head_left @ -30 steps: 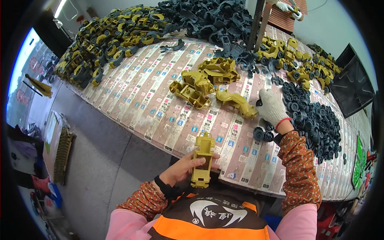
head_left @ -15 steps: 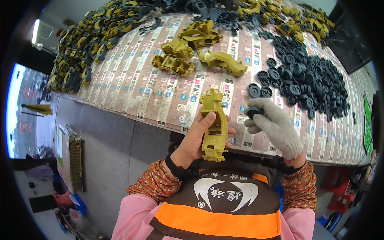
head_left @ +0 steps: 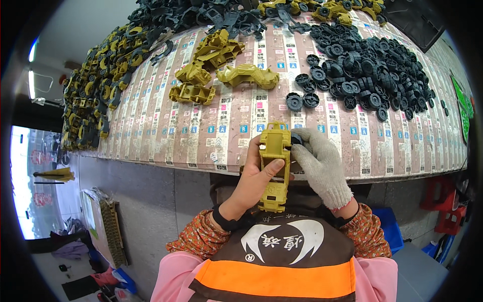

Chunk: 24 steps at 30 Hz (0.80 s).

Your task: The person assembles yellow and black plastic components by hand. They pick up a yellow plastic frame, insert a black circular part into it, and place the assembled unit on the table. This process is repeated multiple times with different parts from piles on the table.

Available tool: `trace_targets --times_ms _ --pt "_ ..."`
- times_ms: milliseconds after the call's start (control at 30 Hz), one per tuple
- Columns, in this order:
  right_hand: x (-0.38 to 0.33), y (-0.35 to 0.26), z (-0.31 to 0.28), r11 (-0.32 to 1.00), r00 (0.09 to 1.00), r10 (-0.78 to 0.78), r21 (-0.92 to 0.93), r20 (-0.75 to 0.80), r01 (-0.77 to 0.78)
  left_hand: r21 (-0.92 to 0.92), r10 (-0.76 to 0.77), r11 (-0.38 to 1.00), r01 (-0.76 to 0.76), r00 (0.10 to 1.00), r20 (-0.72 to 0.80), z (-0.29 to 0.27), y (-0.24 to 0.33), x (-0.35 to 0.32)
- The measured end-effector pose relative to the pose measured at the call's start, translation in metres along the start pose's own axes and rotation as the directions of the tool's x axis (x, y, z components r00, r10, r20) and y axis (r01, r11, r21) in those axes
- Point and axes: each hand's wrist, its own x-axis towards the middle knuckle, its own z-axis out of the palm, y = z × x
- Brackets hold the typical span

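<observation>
Table: a long worktop (head_left: 166,136) runs across the upper half, covered with sheets of printed labels in rows, pale with small blue, pink and black squares.
Near edge: the table's front edge curves just above the hands; below it a grey floor (head_left: 136,201) lies open on the person's left.
Open room on the table: a bare strip of label sheet lies between the hands and the loose parts further back.
Left hand (head_left: 251,183): bare, fingers closed around a yellow toy chassis (head_left: 274,163), thumb across its face, held upright just in front of the table edge.
Right hand (head_left: 322,168): in a white knit glove, fingers curled onto a black wheel (head_left: 296,138) at the chassis's upper right side.
Yellow parts (head_left: 216,65): a small group lies on the table beyond the hands, well apart from them.
Black wheels (head_left: 367,65): a wide heap on the right half of the table, two lying nearer by themselves.
Mixed heap (head_left: 100,85): yellow and dark parts along the far left edge.
Floor left: a flat package (head_left: 103,226) leans by the table base.
Floor right: a blue crate (head_left: 390,229) and red stools (head_left: 445,201).
</observation>
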Motion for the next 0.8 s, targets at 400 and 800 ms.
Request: trace_targets --times_ms 400,800 --pt "-0.021 -0.003 0.002 0.888 0.961 -0.272 -0.375 0.039 0.267 0.794 0.229 0.579 -0.183 0.972 0.057 -0.003 -0.005 -0.005" --pt "-0.010 -0.024 -0.012 0.946 0.988 0.041 -0.325 0.148 0.010 0.761 0.069 0.615 -0.208 0.975 0.211 -0.015 0.011 -0.001"
